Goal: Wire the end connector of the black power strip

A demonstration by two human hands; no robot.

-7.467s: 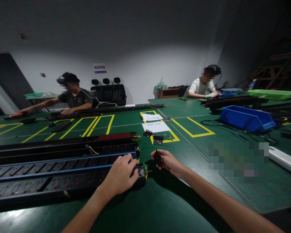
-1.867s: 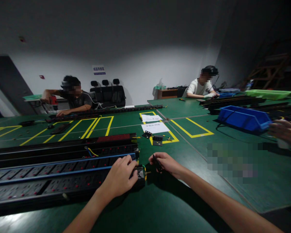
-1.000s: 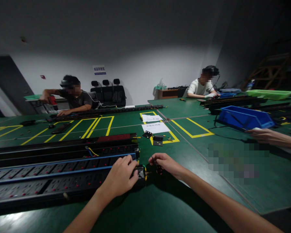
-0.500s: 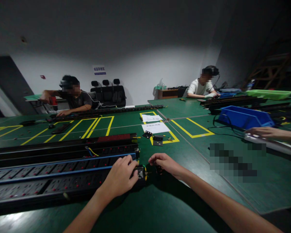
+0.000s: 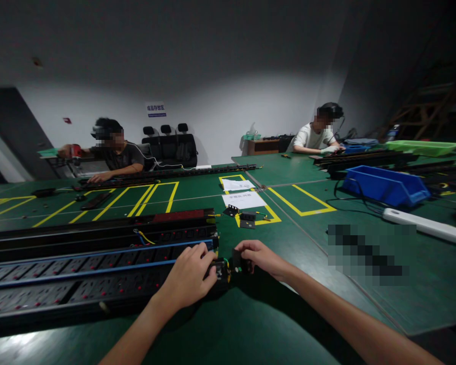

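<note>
My left hand is closed over the right end of the nearest black power strip, which lies lengthwise on the table with rows of sockets and red dots. Green-yellow wire shows at that open end. Just to the right, my right hand pinches a small black end plate, its flat face turned toward the strip end. A narrow space seems to lie between plate and strip; whether the wire joins them I cannot tell. Behind my hands, two more black brackets lie by the paper sheets.
More long black housings lie behind the strip. To the right are a blue bin, a white multi-socket bar and a pixelated patch. Across the table one person holds a red drill; another works at the far right.
The black end plate in my right hand has turned so its flat face shows. Another person's hand has left the white bar. The co-worker's red drill has moved left. My left hand stays put.
</note>
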